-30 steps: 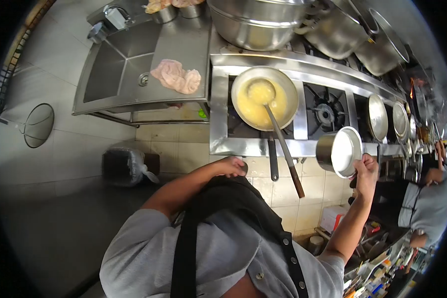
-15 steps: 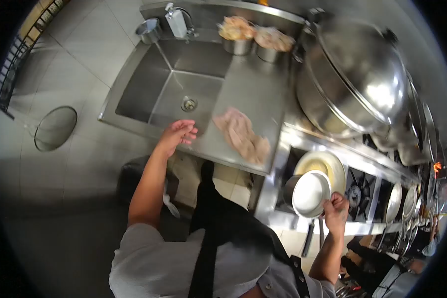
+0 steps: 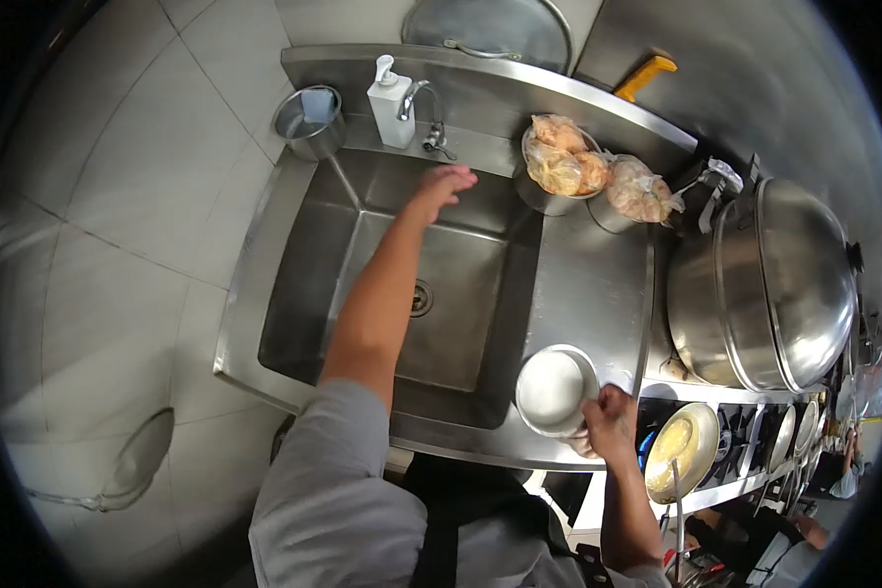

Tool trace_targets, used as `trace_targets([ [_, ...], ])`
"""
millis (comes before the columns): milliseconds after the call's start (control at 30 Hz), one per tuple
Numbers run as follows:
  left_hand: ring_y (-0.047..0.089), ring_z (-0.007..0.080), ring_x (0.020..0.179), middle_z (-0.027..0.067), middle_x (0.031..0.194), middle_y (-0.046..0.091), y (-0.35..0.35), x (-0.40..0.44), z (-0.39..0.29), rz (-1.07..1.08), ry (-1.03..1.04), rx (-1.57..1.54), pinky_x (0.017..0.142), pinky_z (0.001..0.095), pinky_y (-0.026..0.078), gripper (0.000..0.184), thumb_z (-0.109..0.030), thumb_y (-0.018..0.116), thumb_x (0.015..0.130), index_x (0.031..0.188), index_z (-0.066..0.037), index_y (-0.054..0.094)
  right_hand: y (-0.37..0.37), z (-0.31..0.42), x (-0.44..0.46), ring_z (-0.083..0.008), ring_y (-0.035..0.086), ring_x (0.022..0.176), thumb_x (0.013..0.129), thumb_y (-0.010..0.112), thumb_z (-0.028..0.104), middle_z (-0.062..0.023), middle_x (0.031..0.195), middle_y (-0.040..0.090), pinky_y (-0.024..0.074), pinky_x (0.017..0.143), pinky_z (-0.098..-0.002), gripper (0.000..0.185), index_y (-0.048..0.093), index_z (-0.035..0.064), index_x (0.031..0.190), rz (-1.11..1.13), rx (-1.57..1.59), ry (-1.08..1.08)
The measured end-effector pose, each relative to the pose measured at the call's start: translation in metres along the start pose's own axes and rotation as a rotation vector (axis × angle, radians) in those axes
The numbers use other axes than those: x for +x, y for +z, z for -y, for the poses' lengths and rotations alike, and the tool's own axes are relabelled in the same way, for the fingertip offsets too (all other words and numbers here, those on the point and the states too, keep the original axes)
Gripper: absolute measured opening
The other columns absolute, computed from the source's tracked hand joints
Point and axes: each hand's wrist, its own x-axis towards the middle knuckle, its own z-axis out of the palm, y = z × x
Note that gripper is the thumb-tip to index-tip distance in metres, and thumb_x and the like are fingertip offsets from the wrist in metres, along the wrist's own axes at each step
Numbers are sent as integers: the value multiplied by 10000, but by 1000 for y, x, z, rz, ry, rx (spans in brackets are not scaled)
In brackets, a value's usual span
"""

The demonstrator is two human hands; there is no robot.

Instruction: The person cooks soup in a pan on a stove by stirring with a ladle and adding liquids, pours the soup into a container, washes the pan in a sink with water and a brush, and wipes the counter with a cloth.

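Note:
My left hand [image 3: 445,189] is stretched over the far part of the steel sink [image 3: 461,294], just short of the faucet [image 3: 435,132], with its fingers extended and nothing in it. Over the counter's near edge, my right hand [image 3: 610,421] grips a small metal pot [image 3: 556,390] by its side; the inside of the pot looks pale. The pot hides most of the cloth-like pink item on the counter. A white soap dispenser [image 3: 391,110] stands beside the faucet.
Two metal containers with bagged food [image 3: 562,162] stand at the back. At right are a large domed steamer [image 3: 769,284] and a pan of yellow liquid [image 3: 678,453] on the stove. A metal cup [image 3: 309,127] sits at the sink's left corner. Another person [image 3: 789,549] is at lower right.
The view has turned from the stove toward the sink. My left hand has reached forward over the basin toward the faucet. The pot has moved in my right hand from the stove to the counter.

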Motion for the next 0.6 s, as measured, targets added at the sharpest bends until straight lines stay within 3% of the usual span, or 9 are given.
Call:
trace_targets([
  [33, 540, 207, 1143, 91, 1233, 589, 7, -19, -8, -27, -21, 30, 900, 378, 415, 555, -278, 665, 796, 1270, -42, 499, 16, 10, 20, -226, 523, 493, 741, 590, 117, -164, 553, 523, 431, 508, -361, 200, 521, -43, 642, -11, 266, 403],
  [133, 559, 167, 1079, 41, 1162, 621, -3, -88, -10, -156, -90, -70, 838, 357, 440, 458, -249, 643, 807, 1213, -61, 540, 64, 13, 85, -269, 531, 528, 746, 576, 114, -181, 569, 534, 428, 530, -378, 181, 540, -50, 679, -37, 239, 219],
  [233, 574, 147, 992, 25, 1097, 626, -29, -124, -8, -345, -212, 163, 806, 344, 452, 445, -248, 630, 820, 1211, -61, 527, 137, 13, 161, -375, 613, 669, 784, 578, 237, -218, 663, 600, 472, 643, -437, 280, 563, -36, 720, 85, 290, 187],
  [300, 578, 137, 933, 18, 1058, 623, -44, -125, -4, -376, -107, 219, 769, 328, 463, 429, -245, 630, 819, 1194, -63, 526, 192, 15, 209, -277, 604, 507, 771, 538, 224, -159, 536, 586, 482, 555, -393, 292, 544, -31, 630, -195, 19, -153],
  [333, 581, 132, 904, 15, 1039, 621, -50, -123, -3, -391, -55, 246, 750, 320, 468, 421, -243, 631, 819, 1185, -64, 525, 216, 21, 234, -300, 641, 624, 776, 532, 231, -164, 619, 626, 492, 651, -406, 268, 572, -11, 671, -75, 147, 42],
  [400, 593, 151, 876, 43, 1016, 617, -47, -117, -26, -371, -50, 107, 689, 315, 498, 372, -188, 627, 826, 1153, -44, 524, 258, 33, 269, -312, 655, 681, 775, 530, 230, -164, 658, 642, 499, 686, -399, 251, 588, -1, 693, -81, 221, 170],
  [500, 599, 174, 871, 70, 998, 614, -49, -91, -42, -330, -47, -50, 665, 323, 521, 327, -133, 616, 832, 1127, -26, 523, 241, 78, 283, -410, 596, 980, 754, 581, 217, -273, 1016, 625, 465, 858, -445, 320, 643, -36, 940, 45, 237, 306],
  [600, 606, 194, 854, 92, 985, 611, -49, -75, -50, -300, -49, -96, 654, 336, 537, 279, -99, 605, 834, 1088, -19, 522, 246, 80, 290, -409, 597, 980, 736, 581, 212, -283, 1018, 620, 459, 873, -452, 346, 635, -58, 944, 78, 247, 329],
])
